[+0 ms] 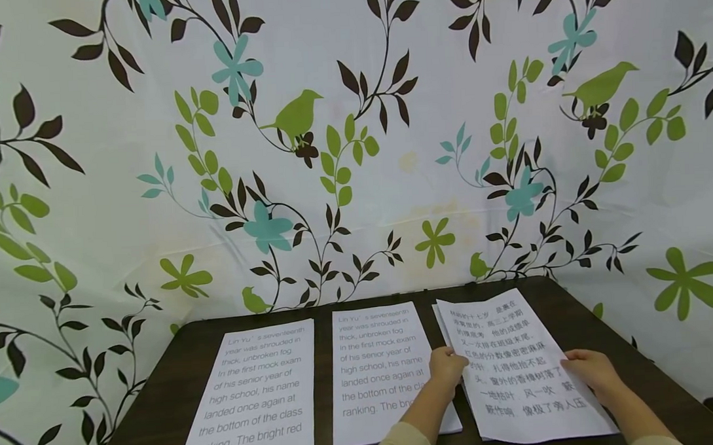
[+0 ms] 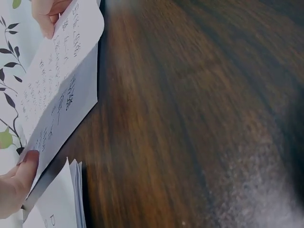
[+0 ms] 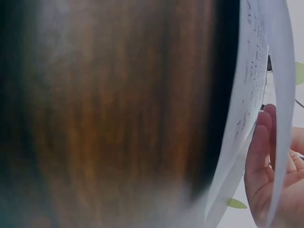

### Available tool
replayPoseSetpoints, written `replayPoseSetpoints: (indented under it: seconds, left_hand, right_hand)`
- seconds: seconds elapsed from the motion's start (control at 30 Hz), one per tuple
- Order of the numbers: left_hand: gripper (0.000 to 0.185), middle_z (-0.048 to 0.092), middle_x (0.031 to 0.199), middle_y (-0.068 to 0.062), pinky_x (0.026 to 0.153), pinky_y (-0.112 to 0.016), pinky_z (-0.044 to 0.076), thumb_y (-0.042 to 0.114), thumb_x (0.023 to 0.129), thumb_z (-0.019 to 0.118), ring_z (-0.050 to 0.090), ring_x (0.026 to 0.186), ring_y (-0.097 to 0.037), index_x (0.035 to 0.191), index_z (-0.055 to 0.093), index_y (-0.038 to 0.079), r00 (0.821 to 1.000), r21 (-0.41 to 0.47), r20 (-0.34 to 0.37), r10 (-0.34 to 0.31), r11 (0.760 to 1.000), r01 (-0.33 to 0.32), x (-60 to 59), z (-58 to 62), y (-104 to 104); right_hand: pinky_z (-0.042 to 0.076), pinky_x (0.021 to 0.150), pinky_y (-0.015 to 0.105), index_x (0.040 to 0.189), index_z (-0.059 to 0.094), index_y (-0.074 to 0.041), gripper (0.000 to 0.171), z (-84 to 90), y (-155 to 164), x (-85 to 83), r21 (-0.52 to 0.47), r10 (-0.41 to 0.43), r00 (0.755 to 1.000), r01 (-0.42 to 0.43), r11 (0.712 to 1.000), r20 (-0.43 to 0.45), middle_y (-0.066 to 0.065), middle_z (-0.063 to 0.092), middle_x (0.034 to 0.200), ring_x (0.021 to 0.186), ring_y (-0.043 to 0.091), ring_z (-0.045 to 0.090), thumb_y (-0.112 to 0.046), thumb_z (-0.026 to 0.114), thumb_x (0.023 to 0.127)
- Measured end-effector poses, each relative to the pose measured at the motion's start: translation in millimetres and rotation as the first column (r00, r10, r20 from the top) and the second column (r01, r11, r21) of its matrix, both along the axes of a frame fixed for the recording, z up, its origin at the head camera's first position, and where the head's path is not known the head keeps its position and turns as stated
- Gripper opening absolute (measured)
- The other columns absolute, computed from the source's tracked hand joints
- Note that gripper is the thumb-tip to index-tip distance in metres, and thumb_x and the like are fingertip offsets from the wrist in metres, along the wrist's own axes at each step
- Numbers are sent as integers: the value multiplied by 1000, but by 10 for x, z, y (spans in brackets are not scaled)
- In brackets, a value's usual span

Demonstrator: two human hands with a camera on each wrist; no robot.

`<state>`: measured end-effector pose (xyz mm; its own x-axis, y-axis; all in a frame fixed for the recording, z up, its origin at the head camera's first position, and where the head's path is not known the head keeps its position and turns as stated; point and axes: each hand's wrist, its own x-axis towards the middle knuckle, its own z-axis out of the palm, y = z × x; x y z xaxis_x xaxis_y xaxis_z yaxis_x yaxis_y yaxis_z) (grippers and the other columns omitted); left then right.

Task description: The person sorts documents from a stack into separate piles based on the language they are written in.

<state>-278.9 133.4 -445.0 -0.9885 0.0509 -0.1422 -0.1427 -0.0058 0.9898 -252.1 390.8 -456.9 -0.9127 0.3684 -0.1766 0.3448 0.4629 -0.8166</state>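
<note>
- We're looking at a dark wood bench [image 1: 578, 310] with three lots of printed paper laid out in a row, and a leafy bird-print curtain [image 1: 354, 150] hanging right behind it.
- Our left hand [image 1: 447, 366] has its fingers curled onto the left edge of the Chinese sheet [image 1: 517, 367], thumb on top, so it's pinching that edge.
- Our right hand [image 1: 591, 370] does the same on the sheet's right edge, fingers wrapped around it.
- That sheet sits at the right end of the bench. From the left wrist view the Chinese sheet [image 2: 57, 95] is lifted off the wood with shadow under it, bowed a bit between the two hands.
- Right wrist view shows the fingers [image 3: 259, 156] lying along the underside of the curved paper, with the thumb on the other face. It's pretty blurry though.
- There's at least one more page under it: a second edge pokes out at the top left corner in the head view.
- Middle English sheet [image 1: 382, 372] lies flat just beside our left hand, and our forearm crosses its lower right corner.
- Left English sheet [image 1: 256, 393] is flat too, near the middle one but not touching.
</note>
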Motion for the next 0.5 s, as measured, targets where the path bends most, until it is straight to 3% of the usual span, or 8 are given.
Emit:
replayPoseSetpoints:
  seconds: [0.3,0.5]
  left_hand:
    - [34,53,84,-12,69,-36,47,3,74,57,56,76,-24,103,50,-14,997,-64,43,-69,995,72,-16,10,-106]
    - [33,53,83,-11,69,-35,48,5,75,58,57,78,-26,102,51,-12,995,-64,57,-88,994,91,-40,1,-146]
  right_hand:
    - [40,58,32,109,41,20,46,11,32,-55,131,27,1000,-26,991,-12,23,53,85,69,23,50,-16,50,83]
    - [39,64,39,110,41,20,46,-7,54,-76,140,3,1000,-4,990,9,26,51,90,74,27,49,-17,49,84]
